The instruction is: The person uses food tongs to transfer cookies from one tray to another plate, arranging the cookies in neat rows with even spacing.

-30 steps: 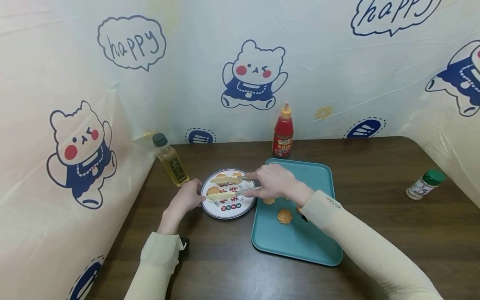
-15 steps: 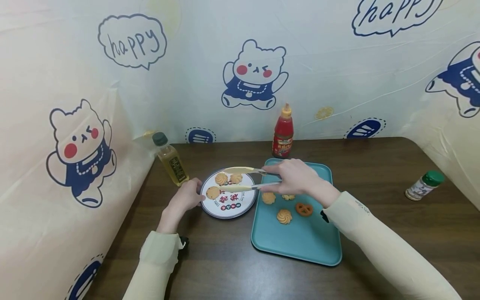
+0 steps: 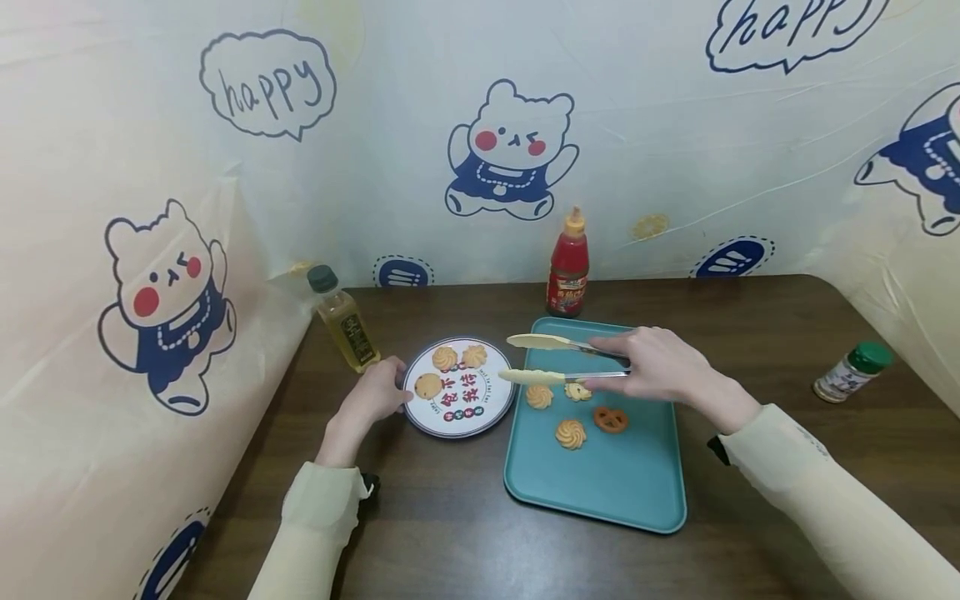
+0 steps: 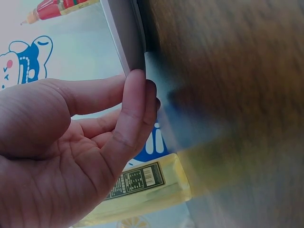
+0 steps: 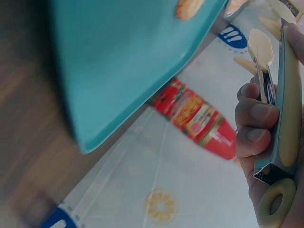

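Note:
My left hand (image 3: 372, 390) pinches the left rim of a round white plate (image 3: 468, 421) between thumb and fingers. Three cookies lie on the plate: two swirled ones at the back and a smooth round cookie (image 3: 428, 386) near my fingers. My right hand (image 3: 660, 364) grips a pair of tongs (image 5: 289, 104) above a teal tray (image 3: 600, 496). The tongs' cream tips are spread, with nothing seen between them. On the tray lie a swirl cookie (image 3: 571, 433), a pretzel (image 3: 611, 419), another round cookie (image 3: 539, 396) and a pale cookie (image 3: 577, 391) partly under the tongs.
An oil bottle (image 3: 347, 325) stands just behind my left hand. Behind the tray is a red sauce bottle (image 3: 568, 271). A green-capped spice jar (image 3: 853, 372) is at the far right of the wooden table (image 3: 450, 517). A printed sheet hangs along the back and sides.
My right hand has moved right with the tongs, from over the plate to over the tray. The cookies on the plate and the pretzel have come into view. My left hand stays at the plate.

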Demonstrator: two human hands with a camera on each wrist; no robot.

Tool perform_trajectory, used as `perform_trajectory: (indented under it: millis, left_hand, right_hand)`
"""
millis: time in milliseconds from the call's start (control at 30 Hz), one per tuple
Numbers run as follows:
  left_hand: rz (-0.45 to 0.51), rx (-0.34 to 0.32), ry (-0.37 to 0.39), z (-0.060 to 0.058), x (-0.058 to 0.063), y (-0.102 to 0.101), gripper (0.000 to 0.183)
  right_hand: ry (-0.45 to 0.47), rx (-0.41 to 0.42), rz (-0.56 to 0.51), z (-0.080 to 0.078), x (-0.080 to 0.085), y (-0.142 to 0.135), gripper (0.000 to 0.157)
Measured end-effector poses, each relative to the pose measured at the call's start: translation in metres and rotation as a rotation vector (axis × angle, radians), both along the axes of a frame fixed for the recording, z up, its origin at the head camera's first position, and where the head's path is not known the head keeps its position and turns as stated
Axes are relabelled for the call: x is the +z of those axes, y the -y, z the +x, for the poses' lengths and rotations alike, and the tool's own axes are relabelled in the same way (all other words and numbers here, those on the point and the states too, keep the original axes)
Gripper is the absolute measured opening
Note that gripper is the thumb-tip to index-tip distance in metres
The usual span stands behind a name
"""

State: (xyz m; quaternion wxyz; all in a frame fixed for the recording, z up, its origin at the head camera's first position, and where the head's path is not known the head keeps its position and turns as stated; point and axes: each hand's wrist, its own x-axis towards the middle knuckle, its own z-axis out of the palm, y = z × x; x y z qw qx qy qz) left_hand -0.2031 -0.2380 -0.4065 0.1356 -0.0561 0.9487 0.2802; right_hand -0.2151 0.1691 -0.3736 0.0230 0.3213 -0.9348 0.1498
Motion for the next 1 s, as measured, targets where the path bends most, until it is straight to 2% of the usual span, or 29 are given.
perform_trajectory:
  millis: [467, 700, 1000]
  left_hand:
    - [0.000, -0.013, -0.012, -0.001, -0.002, 0.001, 0.047]
    - [0.002, -0.018, -0.012, 0.000, -0.001, 0.001, 0.048]
    - [0.012, -0.008, -0.002, -0.001, -0.002, 0.001, 0.048]
  right_hand:
    - [0.014, -0.063, 0.049, 0.022, -0.011, -0.049, 0.075]
    - [0.022, -0.095, 0.073, 0.031, -0.015, -0.060, 0.075]
    - [0.045, -0.102, 0.076, 0.035, -0.019, -0.070, 0.074]
